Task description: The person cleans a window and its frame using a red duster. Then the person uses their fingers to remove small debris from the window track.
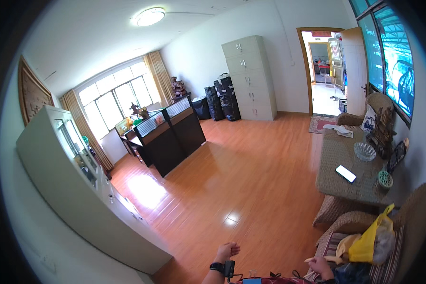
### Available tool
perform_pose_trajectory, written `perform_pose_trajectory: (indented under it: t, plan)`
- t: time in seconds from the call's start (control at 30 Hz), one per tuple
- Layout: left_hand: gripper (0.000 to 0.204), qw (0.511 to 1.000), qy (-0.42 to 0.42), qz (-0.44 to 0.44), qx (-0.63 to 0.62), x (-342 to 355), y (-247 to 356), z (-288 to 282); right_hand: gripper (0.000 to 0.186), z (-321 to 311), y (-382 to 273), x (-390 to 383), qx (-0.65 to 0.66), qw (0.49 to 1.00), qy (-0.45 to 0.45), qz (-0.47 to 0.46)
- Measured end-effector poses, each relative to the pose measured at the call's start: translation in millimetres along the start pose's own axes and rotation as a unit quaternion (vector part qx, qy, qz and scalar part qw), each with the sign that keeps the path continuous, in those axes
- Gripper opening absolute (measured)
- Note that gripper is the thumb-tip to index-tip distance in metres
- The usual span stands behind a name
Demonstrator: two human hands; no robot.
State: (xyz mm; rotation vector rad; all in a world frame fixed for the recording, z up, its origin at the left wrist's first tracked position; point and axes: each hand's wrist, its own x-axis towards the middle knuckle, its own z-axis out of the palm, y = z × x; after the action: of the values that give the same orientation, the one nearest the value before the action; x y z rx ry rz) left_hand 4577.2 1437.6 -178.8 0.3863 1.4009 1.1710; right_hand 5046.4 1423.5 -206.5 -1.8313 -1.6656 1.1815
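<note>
At the lower edge, my left hand (227, 251) is over the floor with its fingers loosely bent and nothing seen in them. A black band with a small device (223, 268) is on that wrist. My right hand (321, 266) is closed around a slender pale-tan thing (335, 260), whose kind I cannot make out. Just right of it, a yellow bag (363, 245) and a clear plastic bag (384, 247) rest on a wicker armchair (417, 210) with a striped cushion (394, 254). Dark blue cloth (351, 273) lies below my right hand.
A wicker table (333, 163) on the right holds a lit phone (346, 173), a glass bowl (365, 151) and a green pot (384, 180). White cabinets (87, 175) line the left. A dark desk partition (168, 142), tall grey cabinet (251, 78) and open door (354, 71) are farther off.
</note>
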Motion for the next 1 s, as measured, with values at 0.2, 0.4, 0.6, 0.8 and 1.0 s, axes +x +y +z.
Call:
perform_pose_trajectory:
  t: [0.2,0.4,0.6,0.8,1.0]
  plan:
    - [0.017,0.995,-0.060,0.037,0.074,152,70,123,0.029,-78,12,124,-0.080,0.995,-0.019,-0.058]
    - [0.012,0.974,-0.193,-0.099,-0.062,340,86,207,0.029,-176,-55,300,-0.064,0.984,0.147,-0.073]
    - [0.013,0.985,-0.114,0.014,0.130,387,205,353,0.026,-240,-123,445,-0.074,0.991,0.068,-0.093]
    - [0.009,0.961,-0.227,-0.045,0.149,552,221,411,0.025,-226,-128,563,-0.070,0.987,0.057,-0.131]
    - [0.028,0.896,-0.278,-0.093,0.334,770,256,507,0.029,-195,-108,608,-0.060,0.991,0.071,0.093]
